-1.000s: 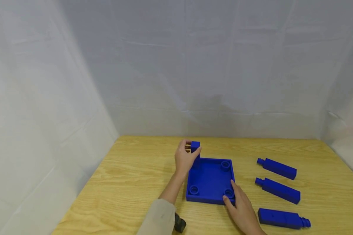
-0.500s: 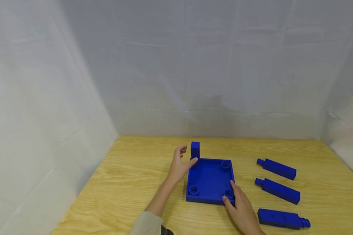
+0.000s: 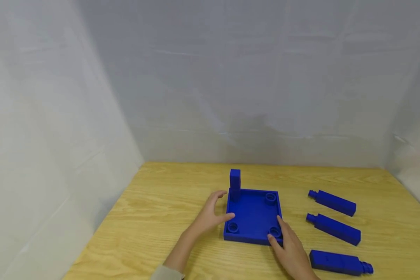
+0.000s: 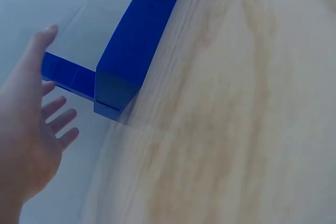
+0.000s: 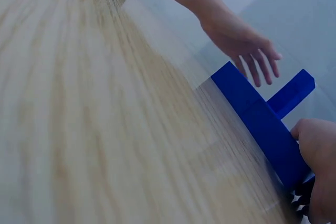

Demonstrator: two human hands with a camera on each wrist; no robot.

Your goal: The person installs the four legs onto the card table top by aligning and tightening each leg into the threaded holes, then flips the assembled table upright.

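Neither hand has a closed grip: the left hand (image 3: 211,214) is open with fingers spread, its thumb touching the left wall of the blue tray (image 3: 253,213); the right hand (image 3: 291,249) rests relaxed fingers on the tray's near right corner. The tray sits on the wooden desk (image 3: 154,217). One blue peg (image 3: 235,183) stands upright in the tray's far left corner. Three more pegs (image 3: 334,228) lie flat to the tray's right.
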